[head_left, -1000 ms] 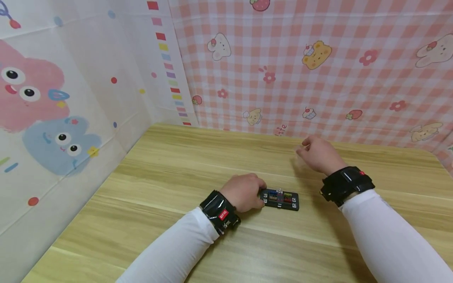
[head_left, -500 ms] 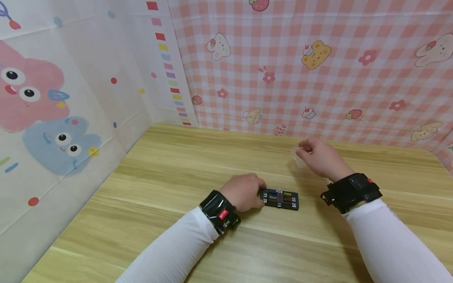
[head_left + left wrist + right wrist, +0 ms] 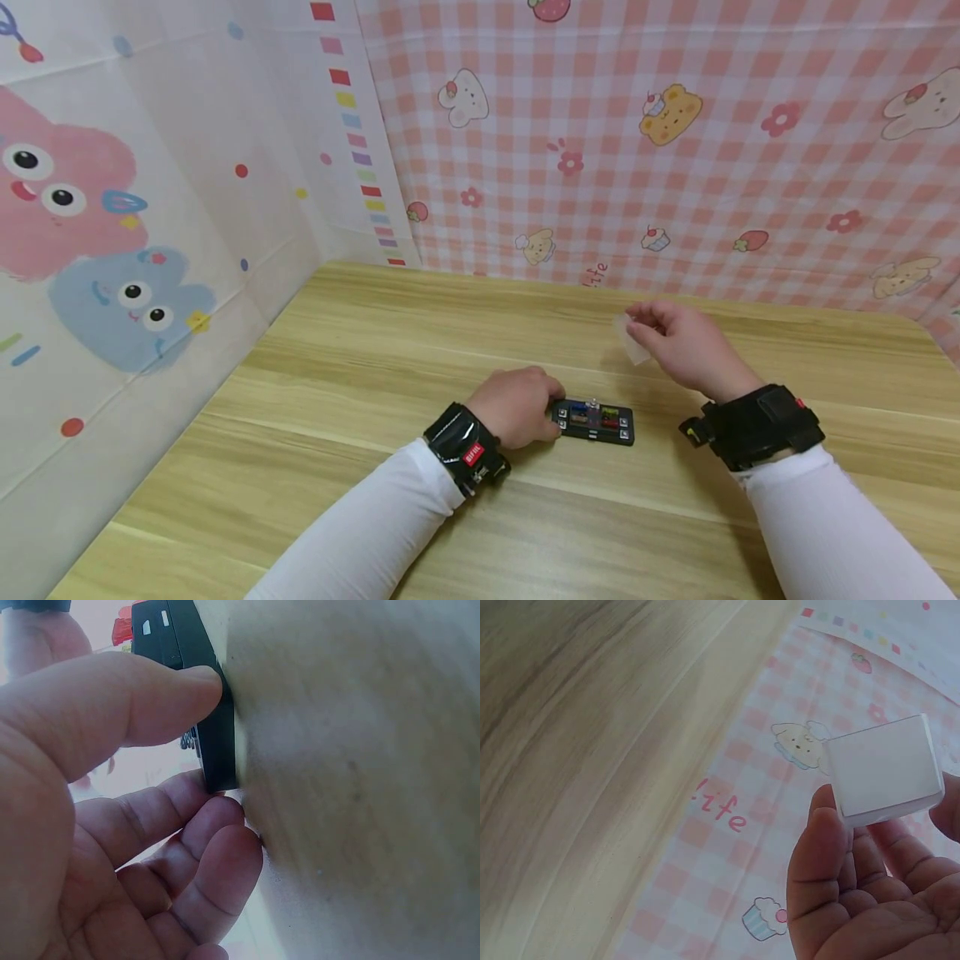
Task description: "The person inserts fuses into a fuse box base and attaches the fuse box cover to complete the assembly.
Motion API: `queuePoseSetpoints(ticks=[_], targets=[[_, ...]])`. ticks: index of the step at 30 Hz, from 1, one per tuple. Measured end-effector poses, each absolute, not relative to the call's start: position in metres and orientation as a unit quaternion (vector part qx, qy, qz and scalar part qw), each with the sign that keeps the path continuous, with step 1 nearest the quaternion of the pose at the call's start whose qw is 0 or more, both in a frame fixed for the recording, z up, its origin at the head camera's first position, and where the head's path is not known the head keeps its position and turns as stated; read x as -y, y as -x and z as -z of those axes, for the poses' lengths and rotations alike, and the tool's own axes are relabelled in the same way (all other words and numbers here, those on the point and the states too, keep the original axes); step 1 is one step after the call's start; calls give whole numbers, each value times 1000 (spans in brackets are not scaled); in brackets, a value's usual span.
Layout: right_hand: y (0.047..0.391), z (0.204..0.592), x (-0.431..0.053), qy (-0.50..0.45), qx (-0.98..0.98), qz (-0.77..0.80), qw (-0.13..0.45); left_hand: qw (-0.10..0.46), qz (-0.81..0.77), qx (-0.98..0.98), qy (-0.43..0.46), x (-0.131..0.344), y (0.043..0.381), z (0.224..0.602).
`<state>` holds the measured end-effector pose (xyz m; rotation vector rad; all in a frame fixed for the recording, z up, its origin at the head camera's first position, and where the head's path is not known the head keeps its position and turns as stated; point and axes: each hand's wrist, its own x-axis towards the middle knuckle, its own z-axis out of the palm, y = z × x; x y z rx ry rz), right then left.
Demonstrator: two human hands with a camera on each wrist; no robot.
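On the table lies a black fuse block with blue, yellow and red blade fuses in its middle and metal screw terminals at both ends. My left hand grips its left end; in the left wrist view the thumb presses one long side of the block and fingers meet the end. Behind and right of it, my right hand pinches a small translucent cover between thumb and fingers, above the table. The right wrist view shows this cover as a box shape with a pale flat face.
The wooden table extends around both hands. A pink checked cloth hangs along its back edge, and a white cartoon cloth hangs on the left.
My right hand has drawn slightly back toward me and turned, bringing the translucent cover more into sight. The left hand and the fuse block have stayed in place.
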<state>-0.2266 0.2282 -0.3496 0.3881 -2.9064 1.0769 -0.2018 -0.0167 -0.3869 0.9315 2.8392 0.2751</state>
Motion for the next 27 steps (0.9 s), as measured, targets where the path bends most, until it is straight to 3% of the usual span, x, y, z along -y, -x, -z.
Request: queuePoseSetpoints(ticks=[11, 27], targets=[[214, 352, -226, -160, 919, -361, 19, 71, -93, -943, -311, 16, 203, 388], [202, 351, -216, -198, 911, -361, -13, 84, -95, -943, -307, 17, 204, 387]])
